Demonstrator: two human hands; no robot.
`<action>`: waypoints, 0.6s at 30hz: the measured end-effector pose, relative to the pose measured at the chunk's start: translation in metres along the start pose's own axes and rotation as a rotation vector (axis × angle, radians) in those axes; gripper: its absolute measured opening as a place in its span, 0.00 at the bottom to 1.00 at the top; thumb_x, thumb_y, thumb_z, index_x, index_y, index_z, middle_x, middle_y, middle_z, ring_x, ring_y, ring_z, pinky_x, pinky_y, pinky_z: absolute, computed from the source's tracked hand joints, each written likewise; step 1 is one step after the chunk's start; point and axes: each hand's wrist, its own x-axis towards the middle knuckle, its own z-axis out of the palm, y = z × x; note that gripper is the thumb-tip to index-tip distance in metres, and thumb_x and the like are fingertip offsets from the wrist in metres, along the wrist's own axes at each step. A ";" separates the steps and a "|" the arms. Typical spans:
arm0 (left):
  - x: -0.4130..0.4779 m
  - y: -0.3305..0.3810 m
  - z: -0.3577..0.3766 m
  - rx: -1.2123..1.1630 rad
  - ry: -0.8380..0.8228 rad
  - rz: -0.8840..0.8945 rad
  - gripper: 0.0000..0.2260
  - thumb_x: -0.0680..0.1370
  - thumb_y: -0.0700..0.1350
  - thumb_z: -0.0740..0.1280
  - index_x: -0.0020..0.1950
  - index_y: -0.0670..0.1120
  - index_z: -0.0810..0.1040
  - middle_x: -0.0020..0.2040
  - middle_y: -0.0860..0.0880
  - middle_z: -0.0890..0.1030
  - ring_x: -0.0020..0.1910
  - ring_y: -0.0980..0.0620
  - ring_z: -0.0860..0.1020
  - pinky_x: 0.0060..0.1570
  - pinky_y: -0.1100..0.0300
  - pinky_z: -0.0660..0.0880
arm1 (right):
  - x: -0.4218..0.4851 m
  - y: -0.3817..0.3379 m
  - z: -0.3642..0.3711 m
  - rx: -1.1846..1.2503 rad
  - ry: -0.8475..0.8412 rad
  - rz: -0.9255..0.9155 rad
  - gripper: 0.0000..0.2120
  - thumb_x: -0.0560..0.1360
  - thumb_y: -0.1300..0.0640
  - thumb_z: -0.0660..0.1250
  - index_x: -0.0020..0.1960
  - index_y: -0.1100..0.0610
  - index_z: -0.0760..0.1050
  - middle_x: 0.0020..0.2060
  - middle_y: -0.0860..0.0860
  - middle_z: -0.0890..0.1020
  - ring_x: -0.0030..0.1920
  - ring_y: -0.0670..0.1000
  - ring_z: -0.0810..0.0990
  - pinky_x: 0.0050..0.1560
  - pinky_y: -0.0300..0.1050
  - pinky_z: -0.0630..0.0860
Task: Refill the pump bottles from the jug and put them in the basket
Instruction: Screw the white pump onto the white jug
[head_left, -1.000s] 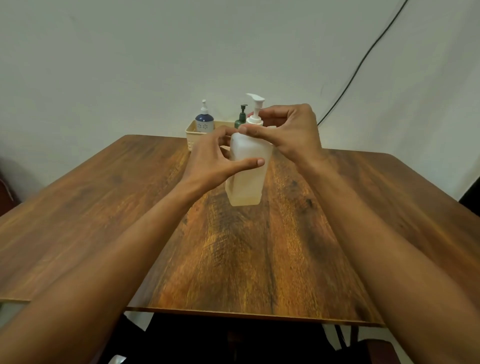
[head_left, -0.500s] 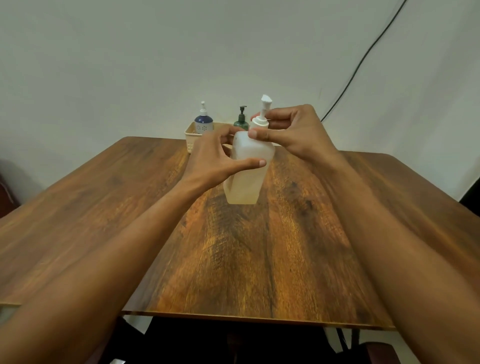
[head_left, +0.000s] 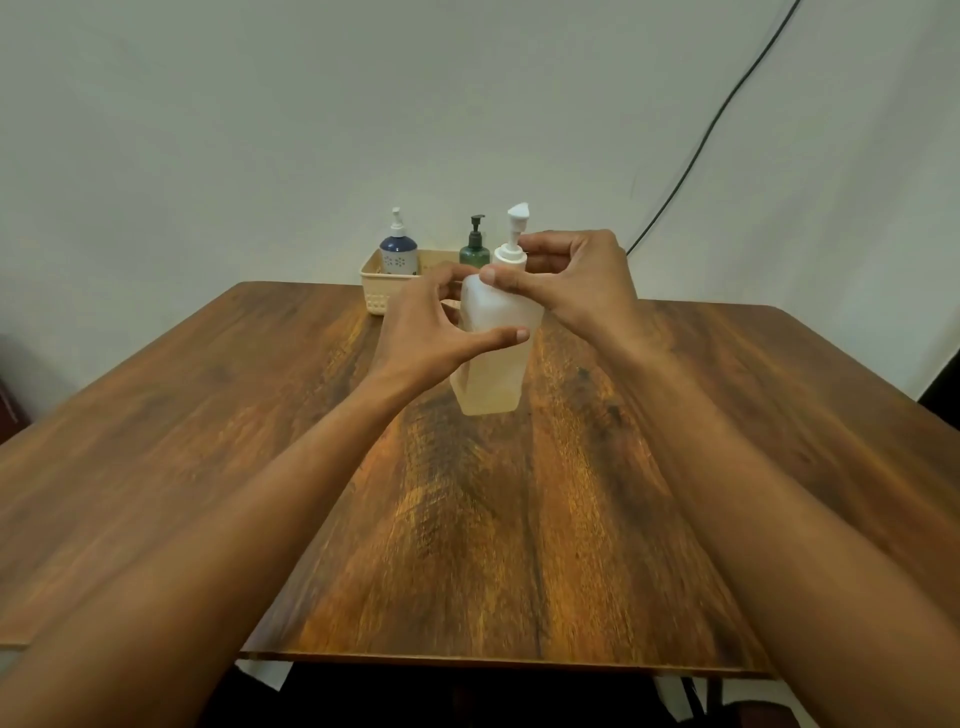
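Observation:
A translucent white pump bottle (head_left: 493, 364) stands on the wooden table (head_left: 260, 415), slightly tilted, at mid-table. My left hand (head_left: 431, 327) wraps around its body from the left. My right hand (head_left: 576, 280) pinches the white pump collar (head_left: 510, 255) at the neck, thumb in front. The pump head points up and toward the camera. A cream basket (head_left: 375, 291) at the table's far edge holds a blue pump bottle (head_left: 398, 253) and a dark green pump bottle (head_left: 474, 250). No jug is in view.
A black cable (head_left: 717, 114) runs down the pale wall at the right. A dark object (head_left: 10, 410) sits beyond the table's left edge. The table's near edge lies just under my forearms.
The pump head has turned from pointing left to facing the camera as my right hand twisted the collar. The bottle stayed in place in my left hand.

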 end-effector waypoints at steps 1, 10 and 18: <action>0.004 -0.002 0.004 -0.015 -0.004 -0.006 0.34 0.64 0.62 0.83 0.64 0.50 0.80 0.56 0.55 0.84 0.53 0.60 0.82 0.49 0.57 0.84 | 0.002 0.003 -0.001 0.002 -0.006 -0.004 0.27 0.68 0.46 0.85 0.64 0.54 0.86 0.50 0.44 0.90 0.51 0.38 0.88 0.55 0.39 0.85; 0.075 -0.019 0.069 -0.006 -0.114 -0.021 0.37 0.62 0.67 0.81 0.66 0.51 0.77 0.56 0.58 0.79 0.53 0.61 0.80 0.49 0.63 0.81 | 0.056 0.044 -0.042 -0.119 -0.008 0.011 0.23 0.76 0.49 0.79 0.69 0.54 0.83 0.62 0.48 0.88 0.60 0.43 0.86 0.64 0.46 0.83; 0.157 -0.051 0.154 0.120 -0.257 -0.037 0.41 0.63 0.66 0.80 0.71 0.51 0.77 0.62 0.52 0.83 0.58 0.54 0.82 0.56 0.52 0.82 | 0.127 0.115 -0.077 -0.273 0.043 0.070 0.21 0.76 0.52 0.80 0.68 0.55 0.84 0.61 0.51 0.88 0.56 0.45 0.86 0.60 0.44 0.84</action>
